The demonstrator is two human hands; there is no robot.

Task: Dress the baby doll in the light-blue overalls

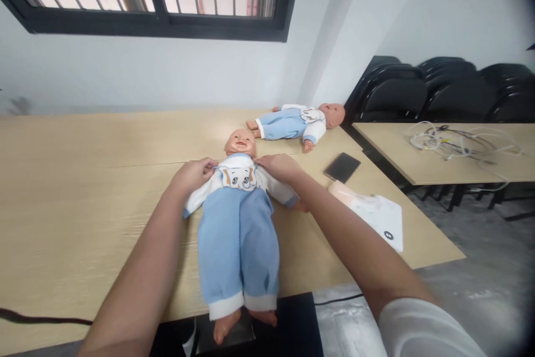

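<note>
A baby doll [240, 145] lies on its back on the table, its head away from me and its feet over the near edge. It wears a white top [236, 176] with a printed animal face and light blue trousers [239, 237] with white cuffs. At the doll's shoulder on the left, my left hand [195, 174] is closed, fingers pinching the top's cloth. My right hand [279, 166] holds the top at the other shoulder, its fingertips partly hidden by the hand itself.
A second doll [290, 122] in similar clothes lies at the back. To the right are a dark phone [341, 167] and a white, flat packet [378, 220]. Another table [388, 148] bears coiled cables [455, 142], with stacked black chairs [393, 89] behind it. A window [167, 23] is ahead.
</note>
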